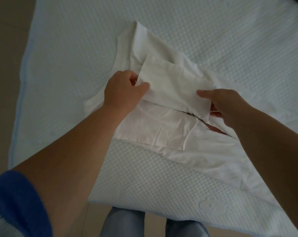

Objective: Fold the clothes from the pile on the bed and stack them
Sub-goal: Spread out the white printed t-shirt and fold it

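Left hand (122,89) and right hand (225,106) each pinch an end of the white garment's (170,86) folded flap; advise drawing edges taut and level before pressing down.

home bedrm, quilted white mattress (213,40), tiled floor (6,48) beside bed

Your left arm is bare from the elbow down, with a blue sleeve (16,199) of soft, fuzzy cloth bunched above it; your right forearm is bare too; your legs wear light blue-grey trousers (122,223).
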A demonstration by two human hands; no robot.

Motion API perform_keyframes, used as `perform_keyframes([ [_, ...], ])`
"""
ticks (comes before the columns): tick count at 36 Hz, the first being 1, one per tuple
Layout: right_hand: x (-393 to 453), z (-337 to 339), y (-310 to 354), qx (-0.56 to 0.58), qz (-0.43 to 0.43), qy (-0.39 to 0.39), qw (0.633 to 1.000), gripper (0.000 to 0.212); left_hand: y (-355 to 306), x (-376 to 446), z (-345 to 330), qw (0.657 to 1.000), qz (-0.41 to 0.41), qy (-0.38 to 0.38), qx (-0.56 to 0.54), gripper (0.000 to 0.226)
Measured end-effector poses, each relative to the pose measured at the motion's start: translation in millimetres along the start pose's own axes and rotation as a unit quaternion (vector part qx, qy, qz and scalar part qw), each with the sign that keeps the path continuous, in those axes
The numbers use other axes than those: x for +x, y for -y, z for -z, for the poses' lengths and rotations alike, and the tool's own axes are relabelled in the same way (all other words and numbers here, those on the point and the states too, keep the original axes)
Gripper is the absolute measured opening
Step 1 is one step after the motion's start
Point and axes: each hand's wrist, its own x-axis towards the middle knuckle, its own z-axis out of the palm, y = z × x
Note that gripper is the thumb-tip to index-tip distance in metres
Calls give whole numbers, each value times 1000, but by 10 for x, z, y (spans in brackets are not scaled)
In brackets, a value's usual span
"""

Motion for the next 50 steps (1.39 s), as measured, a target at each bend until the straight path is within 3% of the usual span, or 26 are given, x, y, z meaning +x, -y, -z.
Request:
perform_keyframes([
  [2, 56, -17, 25, -52, 27, -29, 998, 20, -63, 74, -16, 1000, 26, -5, -18, 43],
  [4, 103, -31, 35, -172, 62, -96, 978, 20, -111, 182, 0, 998, 39, -50, 0, 56],
  [8, 204, -42, 97, -249, 182, -199, 930, 35, -256, 483, 45, 995, 54, -86, 13, 55],
  [10, 279, -52, 175, -297, 231, -196, 906, 39, -351, 676, 51, 996, 66, -64, 3, 54],
  [15, 437, -97, 411, -409, 242, -145, 868, 38, -452, 1078, 113, 996, 86, -31, -5, 53],
  [18, 492, -74, 496, -375, 255, -82, 887, 22, -490, 1203, 165, 996, 78, -15, -36, 44],
  [23, 596, 28, 596, -290, 232, -64, 926, 13, -382, 1289, 177, 993, 60, -83, -52, 26],
  [29, 613, -75, 631, -344, 238, -125, 900, 15, -309, 1252, 151, 992, 44, -99, -68, 30],
  [33, 438, -206, 491, -330, 344, -200, 856, 35, -321, 1109, 144, 998, 6, -38, -52, 38],
  [36, 242, -319, 328, -344, 435, -180, 813, 41, -275, 892, 169, 999, 6, -4, -34, 72],
  [38, 160, -408, 210, -388, 462, -138, 786, 45, -187, 718, 176, 999, 39, -3, -30, 77],
  [40, 116, -506, 119, -423, 461, -96, 774, 52, -85, 563, 151, 996, 75, 7, -47, 62],
  [43, 105, -655, 80, -411, 451, -89, 787, 56, 6, 435, 95, 994, 90, 20, -61, 43],
  [48, 205, -802, 303, -375, 412, -122, 821, 61, -33, 477, 111, 994, 50, -42, -88, 25],
  [50, 253, -833, 423, -398, 395, -122, 819, 62, -33, 474, 115, 993, 27, -45, -102, 22],
])
